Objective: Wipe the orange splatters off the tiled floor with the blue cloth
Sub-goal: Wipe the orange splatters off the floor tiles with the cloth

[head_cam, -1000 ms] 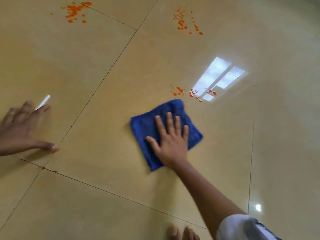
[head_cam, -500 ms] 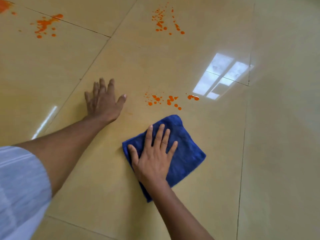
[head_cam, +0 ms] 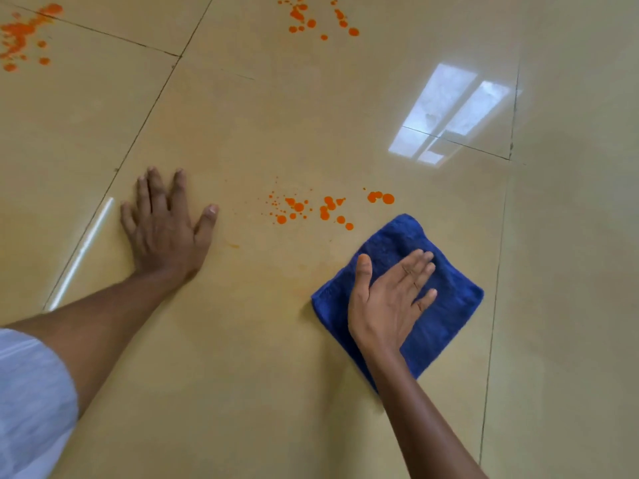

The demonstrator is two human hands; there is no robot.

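Head view, cut off: the two top clusters of orange splatters, one at the left edge and one at the top edge, run out of the picture; both forearms leave it at the bottom, the left one under a pale grey-white sleeve.
Head view, hidden: the right hand covers the middle of the folded dark blue terry cloth; whatever lies beneath the cloth cannot be seen.
Hard to make out: a faint orange smear just right of the left thumb; a bright window reflection washes out the gloss on the far right tile.
Task thing, cloth: flat on the glossy beige tiled floor, on the large middle tile, near that tile's right grout line and not touching it.
Task thing, nearest splatters: a scatter of orange drops on the same tile, just beyond the cloth's far corner, apart from it.
Right hand grip: fingers extended and slightly spread, palm tilted up off the cloth, only the fingers touching it; nothing clasped.
Left hand: pressed flat on the floor, fingers splayed wide, holding nothing, just right of the tile's left grout line.
Open room: bare tile between the two hands and all along the near side of the middle tile; bare tile beyond the right grout line.
Containers: none in view.
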